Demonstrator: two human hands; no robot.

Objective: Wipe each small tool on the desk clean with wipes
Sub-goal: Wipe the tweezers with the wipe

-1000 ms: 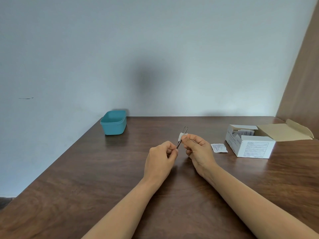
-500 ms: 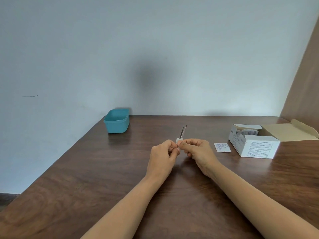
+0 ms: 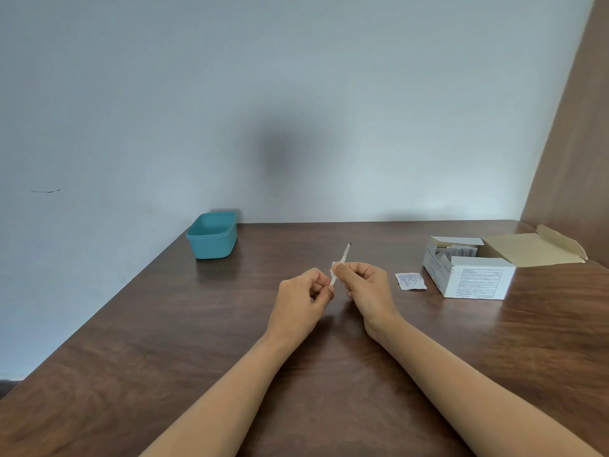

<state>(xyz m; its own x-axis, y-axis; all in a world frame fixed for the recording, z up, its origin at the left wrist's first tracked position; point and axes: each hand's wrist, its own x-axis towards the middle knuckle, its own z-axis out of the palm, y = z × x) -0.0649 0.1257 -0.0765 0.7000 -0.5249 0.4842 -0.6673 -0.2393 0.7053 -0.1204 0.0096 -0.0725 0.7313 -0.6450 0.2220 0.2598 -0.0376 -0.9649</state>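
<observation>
Head view, left hand pinching metal tool, right hand pinching wipe around it.

I can't tell what kind of tool the thin metal tool is, as its lower end disappears inside the curled fingers of the left hand. Of the white wipe I see only a corner above the thumb of the right hand; the rest is pinched out of sight. Print on the white box and on the torn sachet beside it is too small to read. The box wall half hides the packets inside. The near wall of the teal tub hides its bottom. Both forearms run off the bottom edge.
</observation>
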